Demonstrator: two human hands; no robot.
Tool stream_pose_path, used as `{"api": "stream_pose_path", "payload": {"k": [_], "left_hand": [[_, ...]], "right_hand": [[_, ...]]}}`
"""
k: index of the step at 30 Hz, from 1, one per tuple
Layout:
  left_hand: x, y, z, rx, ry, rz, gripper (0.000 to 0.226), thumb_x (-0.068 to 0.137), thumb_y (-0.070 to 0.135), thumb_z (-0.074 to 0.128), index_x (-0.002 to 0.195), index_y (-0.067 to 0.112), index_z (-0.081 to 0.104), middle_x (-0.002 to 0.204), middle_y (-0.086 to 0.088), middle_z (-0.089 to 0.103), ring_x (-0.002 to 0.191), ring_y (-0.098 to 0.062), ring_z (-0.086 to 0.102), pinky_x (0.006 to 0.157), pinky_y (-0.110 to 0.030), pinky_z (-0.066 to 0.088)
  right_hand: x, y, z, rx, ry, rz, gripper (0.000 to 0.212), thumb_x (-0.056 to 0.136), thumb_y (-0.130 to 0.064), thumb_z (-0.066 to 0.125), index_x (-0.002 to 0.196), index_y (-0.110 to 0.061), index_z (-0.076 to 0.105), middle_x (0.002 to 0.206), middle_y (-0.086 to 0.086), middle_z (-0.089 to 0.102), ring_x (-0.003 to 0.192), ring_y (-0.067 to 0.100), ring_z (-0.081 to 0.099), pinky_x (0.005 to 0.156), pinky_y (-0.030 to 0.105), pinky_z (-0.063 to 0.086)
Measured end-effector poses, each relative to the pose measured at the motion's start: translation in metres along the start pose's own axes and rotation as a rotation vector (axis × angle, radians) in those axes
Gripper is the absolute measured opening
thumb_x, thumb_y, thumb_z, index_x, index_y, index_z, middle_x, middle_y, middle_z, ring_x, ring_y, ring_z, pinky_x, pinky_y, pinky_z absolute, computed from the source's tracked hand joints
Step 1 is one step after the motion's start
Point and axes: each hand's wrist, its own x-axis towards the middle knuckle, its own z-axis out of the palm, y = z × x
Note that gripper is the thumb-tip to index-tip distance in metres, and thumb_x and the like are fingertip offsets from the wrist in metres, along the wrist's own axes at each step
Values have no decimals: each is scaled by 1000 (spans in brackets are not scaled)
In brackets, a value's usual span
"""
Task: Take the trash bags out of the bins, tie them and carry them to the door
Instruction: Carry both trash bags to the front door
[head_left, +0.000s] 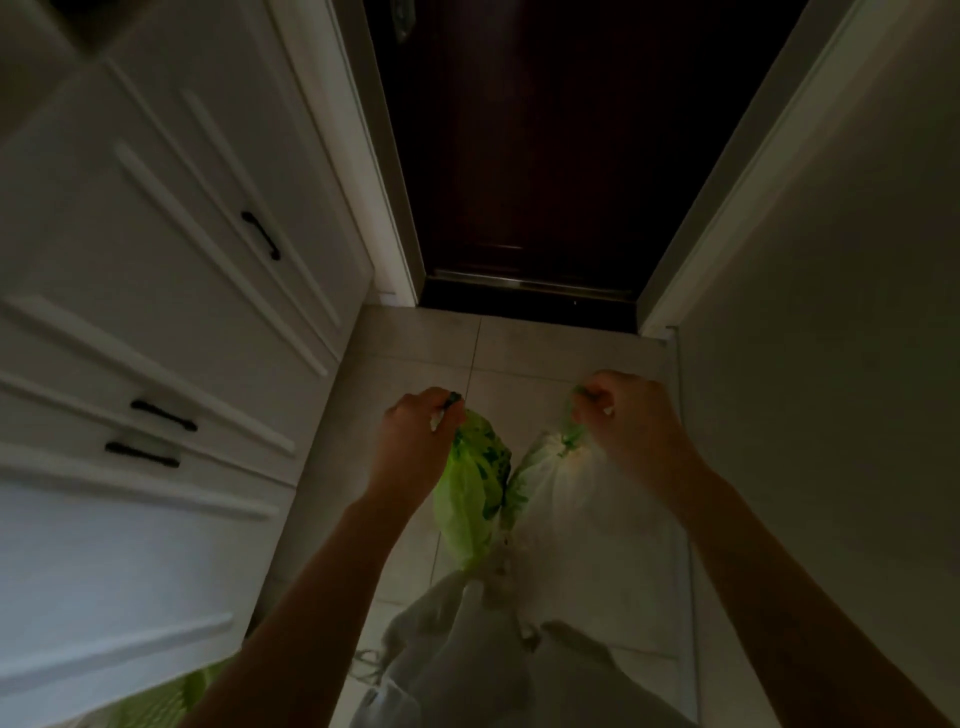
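Two tied trash bags hang in front of me above the tiled floor. My left hand (415, 441) is closed on the knotted top of a green bag (475, 493). My right hand (631, 415) grips the green-tied neck of a paler, whitish bag (561, 483). The two bags touch each other between my arms. The dark brown door (545, 156) stands shut straight ahead, its threshold about one tile beyond the bags.
White cabinets with black handles (260, 236) line the left side. A plain white wall (831, 364) closes the right, leaving a narrow tiled passage (415, 338). My light trousers (493, 665) show below the bags. A green patch (171, 696) shows at the bottom left.
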Motion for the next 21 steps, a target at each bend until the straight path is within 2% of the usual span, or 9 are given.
{"api": "stream_pose_path", "payload": {"k": [3, 6, 9, 11, 14, 15, 18, 19, 21], "left_hand": [[59, 13, 8, 18, -10, -21, 20, 94, 27, 57, 91, 14, 72, 89, -4, 74, 83, -16, 68, 70, -20, 45], [112, 24, 17, 17, 3, -29, 21, 94, 27, 56, 91, 14, 72, 89, -5, 74, 82, -13, 67, 65, -14, 42], [164, 30, 26, -10, 42, -66, 21, 94, 27, 56, 93, 14, 72, 90, -4, 74, 82, -12, 66, 64, -8, 38], [196, 32, 33, -46, 89, -101, 21, 94, 27, 56, 95, 14, 72, 91, -4, 73, 83, -14, 67, 67, -11, 43], [240, 40, 37, -47, 204, -156, 19, 94, 21, 57, 94, 11, 73, 87, 6, 70, 75, -6, 62, 63, 0, 38], [253, 43, 38, -51, 248, -171, 18, 94, 18, 57, 94, 10, 73, 84, 7, 70, 72, -5, 62, 63, 0, 38], [292, 47, 42, -77, 353, -275, 17, 93, 15, 57, 92, 8, 72, 81, 5, 71, 72, -7, 64, 66, -11, 43], [306, 46, 45, -92, 386, -316, 17, 93, 14, 58, 92, 7, 73, 80, 5, 70, 69, -4, 62, 64, -7, 41], [332, 42, 50, -116, 438, -392, 17, 91, 13, 59, 90, 3, 74, 78, 4, 68, 63, 4, 55, 58, 2, 35]], "right_hand": [[64, 4, -11, -6, -20, -1, 14, 88, -18, 60, 77, -11, 66, 74, 5, 71, 66, 17, 66, 57, 13, 44], [124, 11, -18, -8, -21, -6, 17, 88, -19, 60, 78, -8, 68, 73, 9, 71, 68, 22, 68, 65, 33, 52], [184, 18, -22, 7, -51, -32, 18, 88, -18, 59, 81, -4, 68, 75, 13, 71, 71, 26, 69, 66, 37, 54], [221, 20, -22, 31, -78, -62, 17, 89, -17, 60, 86, -3, 69, 79, 14, 72, 73, 25, 68, 67, 34, 52], [280, 26, -21, 23, -148, -92, 18, 88, -19, 61, 88, -3, 69, 80, 12, 72, 74, 24, 67, 67, 33, 50], [300, 28, -20, 24, -178, -91, 18, 88, -19, 61, 88, -3, 69, 79, 11, 71, 73, 23, 67, 67, 32, 51], [358, 35, -19, 130, -268, -22, 16, 89, -16, 59, 82, -6, 69, 68, -3, 67, 60, 1, 62, 52, 11, 45], [377, 37, -19, 159, -281, 9, 16, 88, -14, 59, 78, -8, 70, 65, -8, 65, 56, -2, 60, 49, 8, 42], [414, 38, -17, 190, -308, 63, 20, 88, -13, 58, 71, -11, 69, 61, -9, 63, 54, 1, 58, 50, 14, 42]]}}
